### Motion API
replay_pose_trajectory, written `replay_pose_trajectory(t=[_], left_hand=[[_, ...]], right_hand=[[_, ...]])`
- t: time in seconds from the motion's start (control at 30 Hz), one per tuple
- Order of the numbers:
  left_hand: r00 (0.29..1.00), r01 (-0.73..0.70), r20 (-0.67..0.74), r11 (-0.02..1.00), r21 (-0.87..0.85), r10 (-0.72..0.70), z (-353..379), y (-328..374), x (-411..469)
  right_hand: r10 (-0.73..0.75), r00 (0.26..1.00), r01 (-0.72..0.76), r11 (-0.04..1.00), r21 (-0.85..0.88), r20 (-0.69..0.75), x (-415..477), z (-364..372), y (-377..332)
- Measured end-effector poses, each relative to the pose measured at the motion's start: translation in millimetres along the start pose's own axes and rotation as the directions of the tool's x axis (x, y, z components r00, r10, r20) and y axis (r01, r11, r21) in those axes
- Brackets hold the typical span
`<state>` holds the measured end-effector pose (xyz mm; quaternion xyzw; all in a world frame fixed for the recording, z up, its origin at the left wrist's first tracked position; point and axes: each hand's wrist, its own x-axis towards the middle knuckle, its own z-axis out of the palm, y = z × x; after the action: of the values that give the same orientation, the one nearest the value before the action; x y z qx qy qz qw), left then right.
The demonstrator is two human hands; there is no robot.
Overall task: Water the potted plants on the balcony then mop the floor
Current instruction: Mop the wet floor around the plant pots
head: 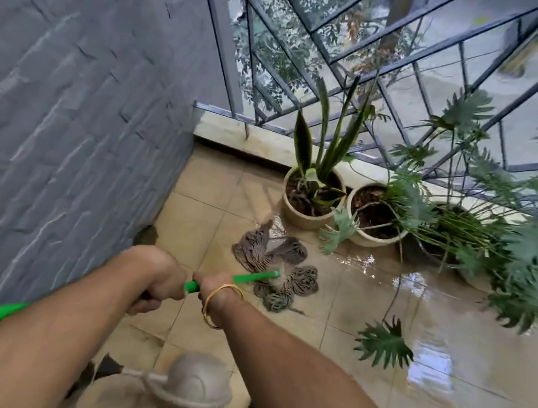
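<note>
A: On the tiled floor (199, 201) near its wall-side corner, where is the mop?

B: The mop head (277, 269) lies spread on the tiles just in front of the snake plant pot (308, 209), beside a wet, shining patch.

A: And the hands?

B: Both are wrapped round the green mop handle (247, 277). The right hand (217, 291), with a gold bangle (222, 304), is nearer the head; the left hand (160, 278) grips just behind it. The handle's long axis runs from lower left up to the head, ahead of the fingers.

A: The room?

B: A narrow balcony: grey textured wall (67, 106) left, metal grille (384, 64) ahead, more potted plants (447, 229) along the ledge. I judge mopping is underway.
</note>
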<state>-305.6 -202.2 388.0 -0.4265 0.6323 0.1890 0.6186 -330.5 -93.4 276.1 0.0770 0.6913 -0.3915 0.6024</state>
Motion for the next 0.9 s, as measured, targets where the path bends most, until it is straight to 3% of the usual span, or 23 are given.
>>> replay_pose_trajectory(t=[0.23, 0.3, 0.53, 0.7, 0.9], left_hand=[[0.999, 0.004, 0.042, 0.999, 0.041, -0.006, 17, 83, 1], [0.998, -0.057, 0.032, 0.997, 0.053, 0.056, 22, 110, -13], [0.925, -0.378, 0.059, 0.904, 0.199, 0.374, 68, 205, -25], [0.840, -0.517, 0.014, 0.792, 0.324, 0.543, 90, 241, -43], [0.786, -0.539, -0.057, 0.727, 0.425, 0.615, 95, 253, -32]], right_hand=[[-0.003, 0.983, 0.016, 0.997, 0.069, -0.181, 10, -76, 28], [0.022, 0.976, 0.003, 0.993, 0.115, -0.218, 12, -100, 40], [0.139, 0.900, -0.149, 0.989, 0.009, -0.414, 108, -218, 150], [0.171, 0.856, -0.157, 0.985, 0.070, -0.488, 71, -265, 156], [0.142, 0.850, -0.098, 0.989, 0.113, -0.507, 36, -268, 121]])
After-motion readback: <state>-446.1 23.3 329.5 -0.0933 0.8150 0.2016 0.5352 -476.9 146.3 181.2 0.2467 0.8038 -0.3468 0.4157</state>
